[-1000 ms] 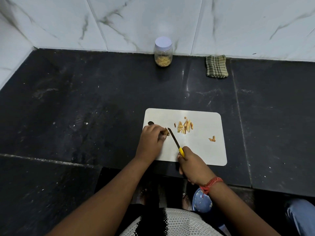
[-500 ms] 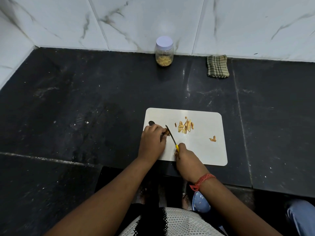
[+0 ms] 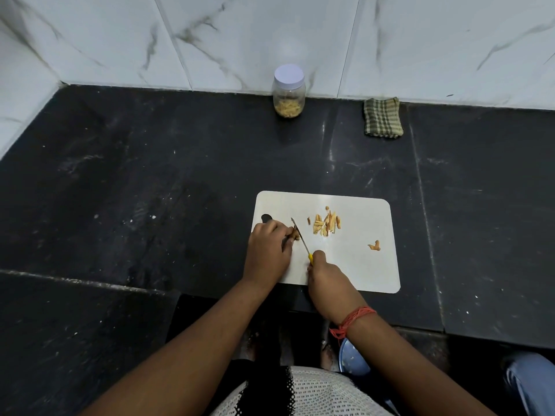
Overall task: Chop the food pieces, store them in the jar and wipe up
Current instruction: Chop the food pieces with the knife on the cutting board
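A white cutting board (image 3: 354,265) lies on the black counter. My left hand (image 3: 267,250) pinches a small brown food piece (image 3: 295,234) at the board's left side. My right hand (image 3: 326,277) grips the yellow handle of a small knife (image 3: 300,237), whose blade lies against that piece. A heap of pale chopped strips (image 3: 326,223) lies in the middle of the board. One loose piece (image 3: 374,245) sits near the board's right edge. A clear jar (image 3: 289,91) with a white lid, holding chopped pieces, stands at the back wall.
A folded checked cloth (image 3: 383,117) lies by the wall, right of the jar. The marble wall runs along the back and left. A blue round object (image 3: 353,357) shows below the counter edge near my right wrist.
My right hand has moved forward and left with the knife, bringing the blade closer to the piece under my left fingers. My left hand has stayed put.
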Demonstrator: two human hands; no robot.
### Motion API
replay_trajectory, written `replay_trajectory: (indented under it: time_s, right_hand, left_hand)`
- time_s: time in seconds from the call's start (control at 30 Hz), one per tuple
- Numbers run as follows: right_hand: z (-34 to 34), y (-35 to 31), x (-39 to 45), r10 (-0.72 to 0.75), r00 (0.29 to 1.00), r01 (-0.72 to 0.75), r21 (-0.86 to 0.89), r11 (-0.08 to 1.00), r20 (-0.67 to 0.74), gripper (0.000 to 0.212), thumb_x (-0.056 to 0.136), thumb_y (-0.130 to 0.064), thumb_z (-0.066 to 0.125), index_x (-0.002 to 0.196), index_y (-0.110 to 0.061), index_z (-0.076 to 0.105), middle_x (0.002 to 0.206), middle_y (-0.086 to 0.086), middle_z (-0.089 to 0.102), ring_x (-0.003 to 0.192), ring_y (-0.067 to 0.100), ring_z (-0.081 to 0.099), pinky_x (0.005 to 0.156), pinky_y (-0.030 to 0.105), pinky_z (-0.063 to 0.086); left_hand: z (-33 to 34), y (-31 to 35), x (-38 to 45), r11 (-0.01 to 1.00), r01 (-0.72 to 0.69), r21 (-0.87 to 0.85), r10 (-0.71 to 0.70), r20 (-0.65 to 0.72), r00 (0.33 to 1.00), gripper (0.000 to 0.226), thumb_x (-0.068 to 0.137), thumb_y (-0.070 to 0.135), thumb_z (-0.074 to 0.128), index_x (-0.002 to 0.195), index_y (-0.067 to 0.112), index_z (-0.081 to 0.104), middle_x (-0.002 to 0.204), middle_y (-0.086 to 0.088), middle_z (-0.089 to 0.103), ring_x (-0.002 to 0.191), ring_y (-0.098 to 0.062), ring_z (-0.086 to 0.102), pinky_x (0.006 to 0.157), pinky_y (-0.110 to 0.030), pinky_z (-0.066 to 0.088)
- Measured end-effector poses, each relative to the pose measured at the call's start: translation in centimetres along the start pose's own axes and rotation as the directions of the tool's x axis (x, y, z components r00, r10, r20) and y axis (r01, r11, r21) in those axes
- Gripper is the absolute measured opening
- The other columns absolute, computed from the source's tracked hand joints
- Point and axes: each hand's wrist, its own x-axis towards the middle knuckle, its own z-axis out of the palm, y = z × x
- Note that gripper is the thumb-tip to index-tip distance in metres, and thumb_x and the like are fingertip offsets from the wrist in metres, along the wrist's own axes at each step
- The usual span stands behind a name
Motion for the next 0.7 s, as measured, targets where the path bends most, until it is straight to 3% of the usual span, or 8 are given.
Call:
replay_trajectory:
  time_s: [0.1,0.27,0.5,0.63,0.7]
  right_hand:
    - [0.0,0.0,0.0,0.004,1.000,-0.004,0.001,1.000,0.019,0.014,0.099,-0.005,0.040,0.102,-0.014,0.030,0.065,-0.003,0.040,0.052,0.011,0.038,0.044,0.023,0.020]
    - [0.2,0.0,0.4,0.009,0.999,-0.009,0.000,1.000,0.043,0.019,0.095,0.001,0.039,0.112,-0.006,0.036,0.068,0.001,0.044,0.053,0.014,0.040,0.044,0.027,0.024]
    - [0.5,-0.6,0.8,0.061,0.995,-0.061,0.007,0.998,0.075,0.025,0.090,0.007,0.038,0.114,-0.002,0.038,0.090,0.019,0.063,0.067,0.030,0.052,0.057,0.033,0.037]
    - [0.4,-1.0,1.3,0.088,0.988,-0.094,0.043,0.995,0.130,0.028,0.089,0.007,0.041,0.116,0.001,0.037,0.094,0.020,0.064,0.075,0.032,0.059,0.046,0.028,0.026]
    - [0.5,-0.9,1.6,0.104,0.984,-0.109,0.029,0.994,0.144,0.031,0.089,0.006,0.046,0.119,0.003,0.037,0.084,0.014,0.060,0.074,0.030,0.059,0.044,0.025,0.022]
  left_hand:
    - [0.1,0.0,-0.1,1.000,-0.002,0.000,0.002,-0.002,1.000,0.020,0.091,0.017,0.066,0.109,0.015,0.072,0.107,0.001,0.065,0.098,-0.022,0.053,0.089,-0.036,0.045]
    - [0.2,0.0,-0.1,1.000,-0.005,-0.004,0.005,-0.011,1.000,0.019,0.089,0.015,0.067,0.107,0.016,0.073,0.104,0.000,0.065,0.095,-0.024,0.054,0.086,-0.038,0.046]
    - [0.2,-0.3,-0.1,0.999,-0.035,0.024,0.036,-0.018,0.999,0.016,0.088,0.017,0.068,0.104,0.016,0.072,0.103,0.001,0.064,0.094,-0.024,0.054,0.084,-0.039,0.045]
    - [0.2,-0.3,0.0,0.998,-0.050,0.036,0.051,-0.020,0.999,0.013,0.088,0.019,0.068,0.101,0.016,0.072,0.101,0.002,0.064,0.092,-0.024,0.054,0.080,-0.039,0.045]
    - [0.2,-0.4,0.0,0.998,-0.052,0.037,0.053,-0.030,0.998,0.013,0.087,0.018,0.068,0.099,0.016,0.072,0.100,0.001,0.064,0.091,-0.024,0.054,0.079,-0.039,0.045]
